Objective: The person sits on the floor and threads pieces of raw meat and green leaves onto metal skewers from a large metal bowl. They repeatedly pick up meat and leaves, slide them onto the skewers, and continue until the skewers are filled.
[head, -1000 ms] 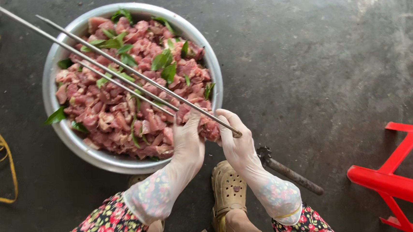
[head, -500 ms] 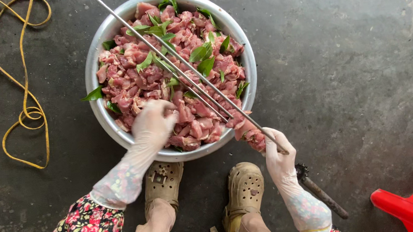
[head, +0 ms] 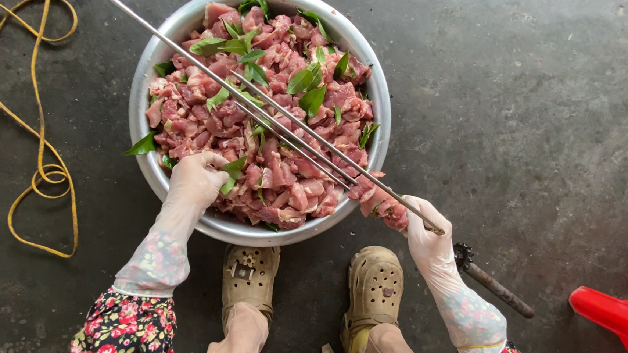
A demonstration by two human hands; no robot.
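Clear thin plastic gloves cover both hands. The left hand (head: 195, 179) rests with fingers curled down into the raw meat chunks (head: 266, 128) at the near left rim of the steel bowl (head: 146, 77), seeming to pinch one piece, though the fingertips are hidden in the pile. The right hand (head: 425, 239) is closed in a fist around the near end of long metal skewers (head: 288, 123), just outside the bowl's near right rim. Several meat pieces (head: 380, 201) are already threaded on the skewers right beside that hand. The thin rods run diagonally across the top of the meat and past the bowl's far left rim.

The meat looks wet, soft and slippery, so a firm pinch on one chunk at a time seems best; the gloves may slide. The skewers look stiff, light and sharp, best gripped at the near end, away from the points. The full bowl is probably heavy.

Green leaves (head: 307, 81) are mixed through the meat. Below the bowl are two tan clogs (head: 375, 290), floral sleeves, a dark rod (head: 492, 283), a red plastic stool (head: 626, 317) at the right, and a yellow cord (head: 37, 170) at the left, all on the concrete floor (head: 530, 110). No packages, labels or signs show.
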